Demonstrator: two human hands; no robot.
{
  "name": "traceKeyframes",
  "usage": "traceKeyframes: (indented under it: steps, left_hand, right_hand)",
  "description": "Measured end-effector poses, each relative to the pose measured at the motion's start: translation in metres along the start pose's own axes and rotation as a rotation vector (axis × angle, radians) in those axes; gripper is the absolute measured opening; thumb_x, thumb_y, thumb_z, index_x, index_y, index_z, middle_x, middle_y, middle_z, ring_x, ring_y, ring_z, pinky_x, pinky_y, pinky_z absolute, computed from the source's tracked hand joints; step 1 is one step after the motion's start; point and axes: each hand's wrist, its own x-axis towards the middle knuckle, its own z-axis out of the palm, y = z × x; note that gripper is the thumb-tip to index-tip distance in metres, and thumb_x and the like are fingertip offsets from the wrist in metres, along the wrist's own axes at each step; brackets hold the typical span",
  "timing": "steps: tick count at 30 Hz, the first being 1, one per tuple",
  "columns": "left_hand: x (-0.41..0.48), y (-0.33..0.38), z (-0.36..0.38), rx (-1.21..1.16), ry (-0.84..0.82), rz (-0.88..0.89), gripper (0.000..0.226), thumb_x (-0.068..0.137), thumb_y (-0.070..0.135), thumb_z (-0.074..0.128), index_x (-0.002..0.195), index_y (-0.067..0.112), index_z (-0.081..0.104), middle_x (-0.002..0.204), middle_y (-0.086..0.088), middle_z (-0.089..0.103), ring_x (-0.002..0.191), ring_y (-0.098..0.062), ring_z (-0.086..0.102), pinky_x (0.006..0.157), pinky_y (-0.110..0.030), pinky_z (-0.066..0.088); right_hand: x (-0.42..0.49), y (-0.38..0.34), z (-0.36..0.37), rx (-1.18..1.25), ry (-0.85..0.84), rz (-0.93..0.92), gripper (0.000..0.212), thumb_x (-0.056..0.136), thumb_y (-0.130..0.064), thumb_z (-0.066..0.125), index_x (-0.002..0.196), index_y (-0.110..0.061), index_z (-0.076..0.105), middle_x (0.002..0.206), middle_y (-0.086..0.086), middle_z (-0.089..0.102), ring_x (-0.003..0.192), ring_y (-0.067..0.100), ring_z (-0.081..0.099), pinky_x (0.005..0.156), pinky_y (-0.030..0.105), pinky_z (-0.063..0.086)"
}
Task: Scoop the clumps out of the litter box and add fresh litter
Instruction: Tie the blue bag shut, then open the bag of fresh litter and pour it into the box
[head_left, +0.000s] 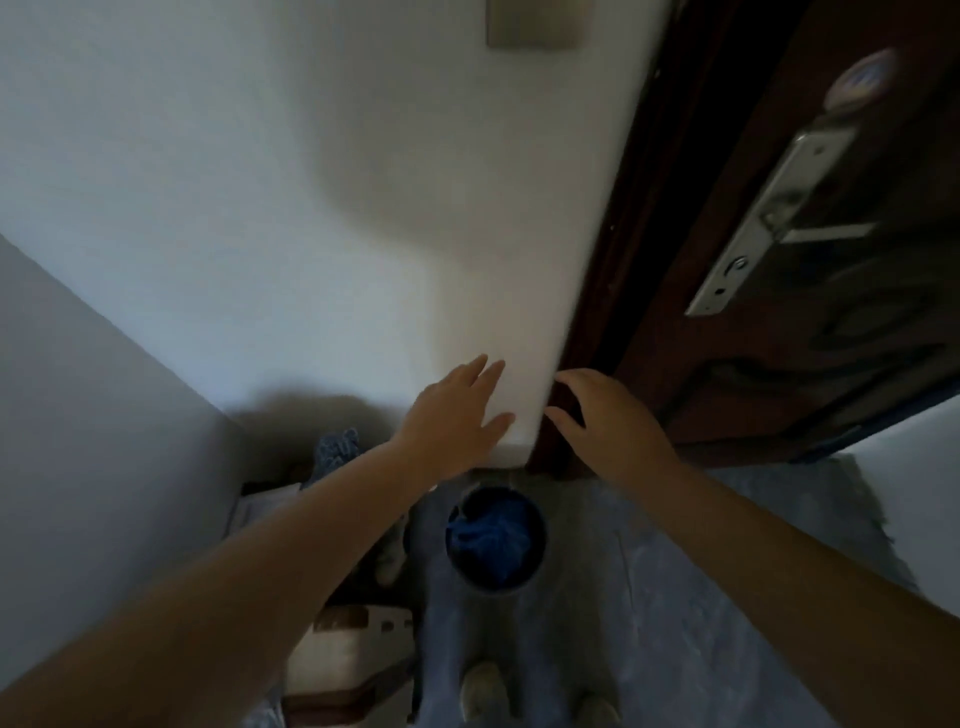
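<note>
- A home entryway: dark wooden door (810, 291) with a metal handle (769, 218).
- White walls (260, 182) meeting in a corner.
- Bin (496, 540) on the floor.

A single wide-angle view, worn on the head, faces forward and steeply down, close to the white wall corner (576, 291). The dark door (779, 364) lies right of that corner — the round bin (498, 590) below.
</note>
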Motion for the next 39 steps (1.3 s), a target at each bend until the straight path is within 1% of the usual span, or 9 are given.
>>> traceKeyframes:
  steps: [3, 6, 10, 15, 20, 26, 30, 35, 39]
  left_hand:
    - [-0.019, 0.038, -0.053, 0.112, 0.056, 0.110, 0.067, 0.098, 0.053, 0.032, 0.153, 0.021, 0.009, 0.160, -0.001, 0.010, 0.146, -0.019, 0.011, 0.117, -0.037, 0.017]
    - [-0.046, 0.078, -0.097, 0.201, 0.111, 0.184, 0.068, 0.097, 0.056, 0.027, 0.153, 0.022, 0.010, 0.160, -0.002, 0.010, 0.147, -0.021, 0.010, 0.117, -0.039, 0.016]
    - [-0.098, 0.140, -0.149, 0.254, 0.179, 0.260, 0.070, 0.096, 0.059, 0.023, 0.153, 0.023, 0.009, 0.160, -0.001, 0.008, 0.147, -0.020, 0.006, 0.117, -0.037, 0.012]
    - [-0.188, 0.235, -0.198, 0.231, 0.257, 0.410, 0.069, 0.095, 0.060, 0.026, 0.153, 0.026, 0.009, 0.160, 0.003, 0.008, 0.147, -0.017, 0.007, 0.117, -0.036, 0.013]
    - [-0.289, 0.319, -0.195, 0.162, 0.175, 0.585, 0.072, 0.094, 0.063, 0.025, 0.153, 0.025, 0.007, 0.160, 0.005, 0.003, 0.147, -0.013, 0.002, 0.119, -0.036, 0.011]
    - [-0.395, 0.402, -0.185, 0.206, 0.121, 0.770, 0.072, 0.095, 0.062, 0.024, 0.153, 0.025, 0.007, 0.160, 0.005, 0.003, 0.147, -0.013, 0.000, 0.119, -0.038, 0.009]
    - [-0.446, 0.434, -0.186, 0.203, 0.123, 0.884, 0.070, 0.096, 0.060, 0.023, 0.153, 0.024, 0.006, 0.160, 0.005, 0.004, 0.147, -0.013, 0.002, 0.118, -0.037, 0.010]
    - [-0.485, 0.458, -0.173, 0.204, 0.080, 1.033, 0.070, 0.096, 0.060, 0.024, 0.153, 0.023, 0.005, 0.160, 0.007, 0.004, 0.146, -0.010, 0.002, 0.116, -0.033, 0.009]
    - [-0.502, 0.484, -0.144, 0.206, 0.040, 1.158, 0.071, 0.096, 0.060, 0.023, 0.153, 0.022, 0.004, 0.161, 0.003, 0.002, 0.146, -0.011, 0.003, 0.119, -0.037, 0.009]
  right_hand:
    - [-0.028, -0.022, -0.051, -0.064, 0.075, -0.029, 0.058, 0.098, -0.041, 0.047, 0.146, -0.013, 0.034, 0.151, 0.004, 0.036, 0.138, 0.018, 0.030, 0.113, 0.028, 0.023]
    - [-0.068, -0.041, -0.102, -0.165, 0.174, -0.047, 0.063, 0.097, -0.047, 0.043, 0.150, -0.017, 0.028, 0.156, 0.001, 0.027, 0.144, 0.016, 0.020, 0.115, 0.027, 0.015]
    - [-0.143, -0.064, -0.168, -0.271, 0.318, -0.046, 0.066, 0.096, -0.052, 0.041, 0.151, -0.020, 0.025, 0.157, -0.001, 0.025, 0.145, 0.014, 0.018, 0.118, 0.031, 0.017]
    - [-0.272, -0.090, -0.236, -0.330, 0.532, 0.004, 0.061, 0.096, -0.048, 0.045, 0.148, -0.020, 0.031, 0.154, -0.002, 0.032, 0.141, 0.012, 0.025, 0.112, 0.022, 0.017]
    - [-0.426, -0.110, -0.266, -0.308, 0.605, 0.168, 0.063, 0.095, -0.051, 0.043, 0.149, -0.020, 0.030, 0.153, -0.003, 0.033, 0.140, 0.013, 0.029, 0.113, 0.027, 0.024]
    - [-0.594, -0.129, -0.284, -0.362, 0.624, 0.453, 0.064, 0.095, -0.056, 0.037, 0.150, -0.024, 0.026, 0.154, -0.006, 0.031, 0.139, 0.014, 0.033, 0.110, 0.029, 0.028]
    - [-0.669, -0.140, -0.291, -0.392, 0.681, 0.582, 0.063, 0.095, -0.056, 0.037, 0.149, -0.024, 0.027, 0.154, -0.006, 0.032, 0.139, 0.013, 0.033, 0.112, 0.031, 0.027]
    - [-0.733, -0.157, -0.276, -0.374, 0.811, 0.716, 0.061, 0.096, -0.053, 0.040, 0.148, -0.022, 0.030, 0.152, -0.005, 0.034, 0.138, 0.013, 0.034, 0.109, 0.027, 0.026]
    - [-0.778, -0.163, -0.255, -0.353, 0.859, 0.844, 0.061, 0.096, -0.053, 0.039, 0.148, -0.023, 0.031, 0.152, -0.006, 0.035, 0.137, 0.013, 0.035, 0.109, 0.028, 0.028]
